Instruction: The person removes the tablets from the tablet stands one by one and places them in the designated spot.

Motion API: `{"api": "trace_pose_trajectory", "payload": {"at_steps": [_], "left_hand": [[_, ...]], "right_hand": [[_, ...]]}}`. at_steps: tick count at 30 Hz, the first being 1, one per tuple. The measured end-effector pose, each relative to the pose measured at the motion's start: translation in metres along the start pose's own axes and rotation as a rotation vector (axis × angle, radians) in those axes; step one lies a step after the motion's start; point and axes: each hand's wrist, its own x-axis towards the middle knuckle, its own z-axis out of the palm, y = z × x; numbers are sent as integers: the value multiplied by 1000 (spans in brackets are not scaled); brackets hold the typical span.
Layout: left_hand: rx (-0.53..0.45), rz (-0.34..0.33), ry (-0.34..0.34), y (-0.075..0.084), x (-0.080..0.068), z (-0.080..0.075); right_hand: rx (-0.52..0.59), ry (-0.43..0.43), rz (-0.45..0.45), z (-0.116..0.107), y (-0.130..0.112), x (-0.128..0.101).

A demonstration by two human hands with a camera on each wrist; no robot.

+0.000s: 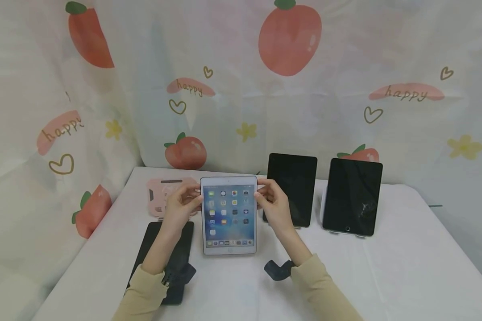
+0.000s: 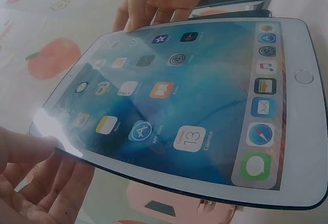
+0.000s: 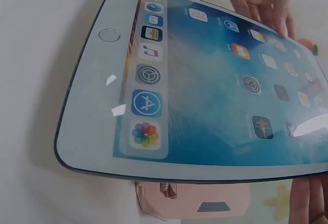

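While left hand (image 1: pixel 179 205) and right hand (image 1: pixel 275 203) pinch its opposite edges, a white tablet (image 1: pixel 230 218) occupies the centre

Near left: a black tablet (image 1: pixel 183 245), lying flat. Farther, right: two propped dark tablets (image 1: pixel 352 196). Far left: a pink stand (image 1: pixel 157 198).

Your sleeves (image 1: pixel 325 290) are beige, your tablet (image 1: pixel 230 216) white-bordered round a blue screen (image 1: pixel 229 209), the backdrop (image 1: pixel 325 120) pale with red fruit (image 1: pixel 290 41), and the partly hidden panel (image 1: pixel 158 199) seemingly pink.
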Motion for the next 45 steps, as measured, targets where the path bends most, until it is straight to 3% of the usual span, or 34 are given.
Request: {"api": "trace_pose_trajectory", "payload": {"at_steps": [15,24,34,45], "left_hand": [[32,-85,-122,-7,-8,-10],[66,-112,-199,-16,-5,-12],[35,-146,-303,-30,-2,-17],[130,-269,-301,-41,2,-17]], "right_hand": [[51,-38,168,-4,5,-25],[57,-43,213,-6,18,-32],[85,-79,300,-3,27,-35],[138,-93,444,5,40,-37]]}}
